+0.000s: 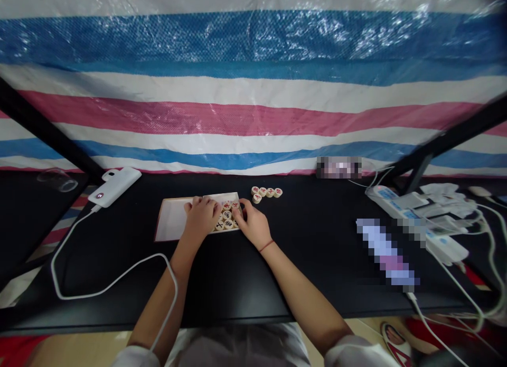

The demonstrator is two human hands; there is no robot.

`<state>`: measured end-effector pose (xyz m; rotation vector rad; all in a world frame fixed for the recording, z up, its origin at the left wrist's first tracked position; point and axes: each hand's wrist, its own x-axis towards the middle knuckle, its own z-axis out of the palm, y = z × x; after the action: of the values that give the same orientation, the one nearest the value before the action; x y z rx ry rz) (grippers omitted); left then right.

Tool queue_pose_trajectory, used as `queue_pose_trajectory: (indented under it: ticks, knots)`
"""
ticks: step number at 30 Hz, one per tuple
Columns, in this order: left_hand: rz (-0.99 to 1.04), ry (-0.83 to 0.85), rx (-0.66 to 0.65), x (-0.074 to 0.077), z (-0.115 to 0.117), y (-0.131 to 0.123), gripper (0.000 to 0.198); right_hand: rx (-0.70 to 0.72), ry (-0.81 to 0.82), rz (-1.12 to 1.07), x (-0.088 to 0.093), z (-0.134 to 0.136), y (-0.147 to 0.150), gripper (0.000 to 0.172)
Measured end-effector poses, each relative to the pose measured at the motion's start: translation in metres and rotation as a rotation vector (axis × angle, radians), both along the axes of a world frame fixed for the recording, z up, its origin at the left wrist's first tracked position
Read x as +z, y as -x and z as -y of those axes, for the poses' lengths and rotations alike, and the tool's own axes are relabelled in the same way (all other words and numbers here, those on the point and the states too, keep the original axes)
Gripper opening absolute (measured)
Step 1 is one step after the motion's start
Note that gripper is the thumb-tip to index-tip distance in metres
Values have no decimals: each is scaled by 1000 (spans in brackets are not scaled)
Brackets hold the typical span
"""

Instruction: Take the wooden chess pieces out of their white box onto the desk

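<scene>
In the head view, the round pieces in the box each carry a single Chinese character, red on some and black on others; at this size they cannot be read with certainty. The loose pieces bear red characters. A white device near the worktop's far left corner shows a small round mark, too tiny to make out, and the phone towards the right edge is blurred into blocks.

Both forearms reach in over the near edge of the black worktop. The person's left hand lies palm down over the middle of the box, fingers bent; whether they pinch a piece cannot be told. The right hand is at the box's right end, thumb over the pieces and parted from the forefinger by a small gap; how firmly it grips is unclear. A thin red cord circles that wrist.

The box sits left of the worktop's middle, its left part a bare white surface, its right part packed with thick, cream-coloured discs. Just beyond its far right corner, four loose pieces form a row, with a fifth in front.
</scene>
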<state>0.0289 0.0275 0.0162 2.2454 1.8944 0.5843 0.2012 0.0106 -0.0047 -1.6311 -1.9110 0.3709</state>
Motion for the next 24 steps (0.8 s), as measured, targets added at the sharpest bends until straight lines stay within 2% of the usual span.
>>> queue_pose_trajectory:
  ticks: [5, 8, 10, 12, 15, 18, 21, 24]
  knots:
    - [16, 55, 14, 4, 0, -2, 17, 5, -5, -31, -2, 0, -1, 35]
    - [92, -20, 32, 8, -2, -3, 13, -13, -122, -61, -1, -1, -2, 38]
    - [218, -81, 26, 12, -2, -5, 17, -16, -249, -60, 1, -1, -2, 40]
    - [394, -58, -38, 16, 0, -10, 23, 12, -341, -56, 4, 1, -1, 40]
    - [623, 76, -146, 17, 4, -18, 25, 75, -392, -71, 8, 4, 1, 29]
    - [752, 144, -97, 12, 5, -22, 27, 89, -394, -98, 12, 5, -2, 21]
    - [913, 108, 34, 6, 1, -19, 29, -45, -342, -121, 15, -1, -19, 20]
    - [1069, 26, 111, 2, -6, -11, 33, -226, -180, -74, 15, -9, -44, 19]
